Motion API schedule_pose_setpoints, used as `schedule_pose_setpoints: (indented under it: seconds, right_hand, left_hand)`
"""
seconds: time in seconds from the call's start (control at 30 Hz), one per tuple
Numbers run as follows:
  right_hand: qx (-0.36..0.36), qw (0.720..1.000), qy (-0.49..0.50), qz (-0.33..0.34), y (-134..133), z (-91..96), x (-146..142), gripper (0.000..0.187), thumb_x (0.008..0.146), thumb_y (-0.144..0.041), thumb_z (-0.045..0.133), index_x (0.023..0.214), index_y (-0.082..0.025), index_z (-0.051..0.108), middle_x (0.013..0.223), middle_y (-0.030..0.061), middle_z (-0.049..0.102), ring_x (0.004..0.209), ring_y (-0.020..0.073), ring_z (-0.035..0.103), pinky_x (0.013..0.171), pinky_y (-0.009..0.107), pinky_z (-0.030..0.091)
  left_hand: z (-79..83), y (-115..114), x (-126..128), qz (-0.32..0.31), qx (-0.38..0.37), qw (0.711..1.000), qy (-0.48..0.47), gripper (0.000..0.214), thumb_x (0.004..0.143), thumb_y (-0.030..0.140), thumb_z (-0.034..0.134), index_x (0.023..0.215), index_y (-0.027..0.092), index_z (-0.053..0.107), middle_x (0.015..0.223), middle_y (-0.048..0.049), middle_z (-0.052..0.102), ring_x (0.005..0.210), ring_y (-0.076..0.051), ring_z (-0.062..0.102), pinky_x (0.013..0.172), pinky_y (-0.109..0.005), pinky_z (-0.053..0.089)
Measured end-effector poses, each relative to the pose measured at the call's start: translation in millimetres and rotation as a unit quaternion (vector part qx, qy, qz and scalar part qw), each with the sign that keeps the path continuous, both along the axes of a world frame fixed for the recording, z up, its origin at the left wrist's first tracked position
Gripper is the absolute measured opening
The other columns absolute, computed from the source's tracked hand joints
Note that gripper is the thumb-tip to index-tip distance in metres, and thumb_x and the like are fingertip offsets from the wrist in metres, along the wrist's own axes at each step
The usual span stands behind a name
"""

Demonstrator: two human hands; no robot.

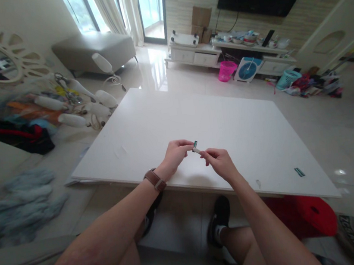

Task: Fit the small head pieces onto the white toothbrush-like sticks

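My left hand [175,154] and my right hand [220,163] meet above the near part of a white table [150,127]. Both pinch a small white piece with a green end [195,147] between their fingertips. The left wrist wears a brown watch strap [154,179]. A second small green piece [299,172] lies on the table near its right front corner, well to the right of my right hand. A tiny white scrap [258,182] lies by the front edge.
A red roll [308,215] lies under the table's right side. A grey bench [94,50] stands by the window, a white lamp fixture [85,103] lies left of the table, a pink basket [226,70] by the TV cabinet. Blue cloth [20,205] lies at left.
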State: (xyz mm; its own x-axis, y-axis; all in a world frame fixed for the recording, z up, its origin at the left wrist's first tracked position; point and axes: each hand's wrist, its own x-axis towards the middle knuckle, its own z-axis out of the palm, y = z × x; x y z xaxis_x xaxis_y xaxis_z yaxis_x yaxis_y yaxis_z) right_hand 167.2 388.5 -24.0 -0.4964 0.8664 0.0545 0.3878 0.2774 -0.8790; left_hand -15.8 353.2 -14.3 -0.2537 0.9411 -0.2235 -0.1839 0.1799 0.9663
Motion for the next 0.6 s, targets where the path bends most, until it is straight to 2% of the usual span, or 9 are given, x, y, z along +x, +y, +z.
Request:
schedule_pose_setpoints:
  seconds: [0.2, 0.4, 0.53, 0.6]
  right_hand:
    - [-0.024, 0.995, -0.036, 0.09, -4.0, 2.8, 1.6, 0.043, 0.089, -0.054, 0.062, 0.073, -0.016, 0.075, 0.057, 0.0014, 0.062, 0.053, 0.0109, 0.048, 0.052, 0.023, 0.032]
    - [0.003, 0.999, 0.025, -0.025, -0.9, 6.4, 1.7, 0.046, 0.088, -0.057, 0.063, 0.074, -0.015, 0.075, 0.055, 0.0013, 0.059, 0.05, 0.0111, 0.046, 0.05, 0.024, 0.032]
    - [0.05, 0.989, 0.027, -0.14, 5.0, 3.0, 3.5, 0.048, 0.09, -0.058, 0.06, 0.074, -0.014, 0.074, 0.055, 0.0011, 0.057, 0.051, 0.0115, 0.046, 0.05, 0.025, 0.031]
    - [0.058, 0.984, 0.035, -0.162, 5.5, 1.6, 3.7, 0.049, 0.09, -0.06, 0.059, 0.077, -0.015, 0.074, 0.055, 0.0008, 0.057, 0.05, 0.0115, 0.045, 0.05, 0.025, 0.031]
  left_hand:
    - [3.2, 1.0, -1.7, 0.0, 0.003, 1.0, -0.006, 0.017, 0.063, 0.026, 0.072, 0.075, 0.014, 0.075, 0.058, 0.0007, 0.058, 0.054, -0.009, 0.041, 0.056, -0.027, 0.031]
    - [3.4, 0.1, -0.9, -0.015, 0.006, 1.0, -0.002, 0.016, 0.065, 0.025, 0.071, 0.077, 0.015, 0.075, 0.059, 0.0002, 0.059, 0.055, -0.009, 0.041, 0.056, -0.026, 0.031]
    - [2.6, -0.1, -0.1, -0.023, -0.005, 1.0, 0.017, 0.019, 0.065, 0.026, 0.071, 0.079, 0.014, 0.076, 0.063, -0.0014, 0.063, 0.055, -0.009, 0.042, 0.055, -0.026, 0.03]
    - [2.7, -0.1, 0.1, -0.029, -0.006, 0.999, 0.019, 0.019, 0.066, 0.026, 0.071, 0.08, 0.014, 0.076, 0.064, -0.0017, 0.064, 0.055, -0.009, 0.042, 0.055, -0.026, 0.031]
